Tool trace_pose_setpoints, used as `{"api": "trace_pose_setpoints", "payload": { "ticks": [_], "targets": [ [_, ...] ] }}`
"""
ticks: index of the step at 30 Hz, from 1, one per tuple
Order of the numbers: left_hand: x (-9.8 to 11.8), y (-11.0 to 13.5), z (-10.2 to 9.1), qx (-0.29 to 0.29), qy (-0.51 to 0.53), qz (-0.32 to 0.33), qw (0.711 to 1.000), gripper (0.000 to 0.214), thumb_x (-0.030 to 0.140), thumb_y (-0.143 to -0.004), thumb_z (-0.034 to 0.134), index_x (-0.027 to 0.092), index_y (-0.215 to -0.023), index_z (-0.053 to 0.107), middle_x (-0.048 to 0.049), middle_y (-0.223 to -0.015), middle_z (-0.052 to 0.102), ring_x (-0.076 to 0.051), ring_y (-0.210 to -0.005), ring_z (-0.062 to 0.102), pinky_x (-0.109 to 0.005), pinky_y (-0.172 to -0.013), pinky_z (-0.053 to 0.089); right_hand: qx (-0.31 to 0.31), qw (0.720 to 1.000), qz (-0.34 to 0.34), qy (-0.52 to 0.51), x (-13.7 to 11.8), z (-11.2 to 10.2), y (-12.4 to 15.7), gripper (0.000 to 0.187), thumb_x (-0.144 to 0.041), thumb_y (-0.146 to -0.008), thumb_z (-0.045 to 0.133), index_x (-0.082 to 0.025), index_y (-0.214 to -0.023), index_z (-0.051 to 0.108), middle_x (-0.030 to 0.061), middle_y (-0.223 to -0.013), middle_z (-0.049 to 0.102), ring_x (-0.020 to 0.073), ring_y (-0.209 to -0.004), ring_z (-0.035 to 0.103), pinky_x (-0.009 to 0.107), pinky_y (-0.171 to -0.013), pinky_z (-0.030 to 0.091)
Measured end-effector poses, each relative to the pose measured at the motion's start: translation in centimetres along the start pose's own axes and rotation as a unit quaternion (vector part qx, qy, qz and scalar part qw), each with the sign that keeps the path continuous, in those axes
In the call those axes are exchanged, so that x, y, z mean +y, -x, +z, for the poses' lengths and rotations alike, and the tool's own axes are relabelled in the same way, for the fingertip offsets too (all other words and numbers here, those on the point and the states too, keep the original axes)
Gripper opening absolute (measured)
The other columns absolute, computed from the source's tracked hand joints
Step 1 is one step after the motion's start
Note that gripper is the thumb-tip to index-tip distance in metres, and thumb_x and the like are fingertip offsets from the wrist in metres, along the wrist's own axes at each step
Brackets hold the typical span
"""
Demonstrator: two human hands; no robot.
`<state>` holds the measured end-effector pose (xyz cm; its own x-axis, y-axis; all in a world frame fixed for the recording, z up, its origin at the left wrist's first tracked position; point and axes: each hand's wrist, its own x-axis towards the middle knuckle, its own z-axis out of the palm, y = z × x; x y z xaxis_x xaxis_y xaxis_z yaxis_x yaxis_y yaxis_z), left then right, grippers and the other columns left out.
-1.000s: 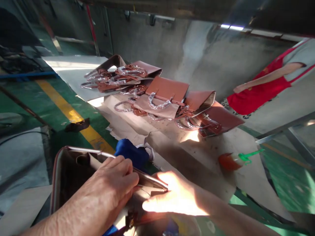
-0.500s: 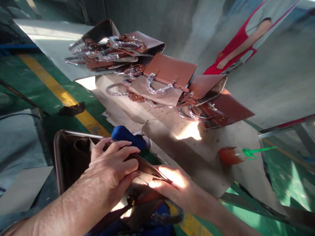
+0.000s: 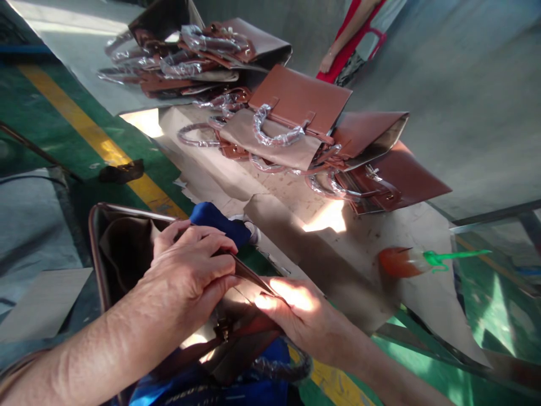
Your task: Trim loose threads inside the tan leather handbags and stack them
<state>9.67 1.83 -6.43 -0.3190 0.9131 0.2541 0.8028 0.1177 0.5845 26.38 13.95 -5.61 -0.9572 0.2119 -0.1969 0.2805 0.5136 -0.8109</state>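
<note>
A brown leather handbag (image 3: 96, 248) rests on my lap with its mouth open and its dark lining showing. My left hand (image 3: 190, 265) has its fingers bent over the bag's top edge, gripping it. Farther along that same edge, my right hand (image 3: 291, 307) pinches the corner, thumb on the near side. Bright sunlight falls across the right fingers. Below my hands hang a metal clasp (image 3: 222, 329) and a plastic-wrapped handle (image 3: 291, 369) of the bag. The inside of the bag is partly hidden by my left hand and forearm.
Brown handbags (image 3: 302, 101) with plastic-wrapped handles lie on a paper-covered table (image 3: 359, 282) ahead, beside another pile (image 3: 186, 62) at the left. An orange bottle with a green nozzle (image 3: 401, 262) is at the right. Beyond stands a person in a red apron (image 3: 349, 39).
My view has tipped slightly, so the table and bags sit a little higher. Both hands keep their hold on the bag's edge, and the pocket inside gapes wider.
</note>
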Motion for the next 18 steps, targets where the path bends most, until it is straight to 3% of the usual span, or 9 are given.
{"api": "trace_pose_setpoints", "payload": {
  "ticks": [5, 8, 14, 18],
  "targets": [
    [0.0, 0.0, -0.7, -0.022, 0.023, -0.026, 0.999, 0.022, 0.018, -0.082, 0.051, 0.022, -0.063, 0.062, 0.0009, -0.093, 0.066, -0.018, -0.099, 0.053, -0.041, -0.103, 0.019, 0.077, 0.995, -0.042, 0.041, 0.2, 0.8, -0.1, 0.026, -0.020, -0.093, 0.040, -0.018, -0.089, 0.065, 0.0031, -0.078, 0.067, 0.0154, -0.074, 0.062, 0.026, -0.073, 0.052],
    [-0.3, 0.0, -1.5, -0.033, 0.020, -0.019, 0.999, 0.026, 0.017, -0.085, 0.047, 0.021, -0.066, 0.063, 0.0001, -0.099, 0.066, -0.016, -0.102, 0.053, -0.037, -0.104, 0.018, 0.101, 0.993, -0.033, 0.047, 0.7, 1.2, 0.1, 0.027, -0.022, -0.093, 0.040, -0.017, -0.083, 0.065, 0.0029, -0.071, 0.066, 0.0152, -0.065, 0.062, 0.024, -0.065, 0.052],
    [-1.3, 0.2, -2.9, -0.056, -0.017, -0.031, 0.998, 0.024, 0.020, -0.085, 0.049, 0.020, -0.065, 0.062, -0.0006, -0.107, 0.065, -0.018, -0.110, 0.051, -0.042, -0.105, 0.013, 0.127, 0.990, 0.023, 0.062, 1.7, 1.5, 0.4, 0.025, -0.036, -0.090, 0.049, -0.020, -0.088, 0.068, 0.0052, -0.082, 0.069, 0.0192, -0.077, 0.064, 0.026, -0.070, 0.055],
    [-1.2, 0.0, -3.0, -0.055, -0.016, -0.052, 0.997, 0.020, 0.019, -0.082, 0.052, 0.020, -0.066, 0.064, 0.0009, -0.100, 0.067, -0.017, -0.105, 0.054, -0.044, -0.105, 0.016, 0.067, 0.996, 0.065, -0.003, 1.0, 1.4, 0.0, 0.030, -0.036, -0.091, 0.045, -0.021, -0.079, 0.067, 0.0036, -0.075, 0.069, 0.0183, -0.072, 0.065, 0.023, -0.063, 0.055]
  ]
}}
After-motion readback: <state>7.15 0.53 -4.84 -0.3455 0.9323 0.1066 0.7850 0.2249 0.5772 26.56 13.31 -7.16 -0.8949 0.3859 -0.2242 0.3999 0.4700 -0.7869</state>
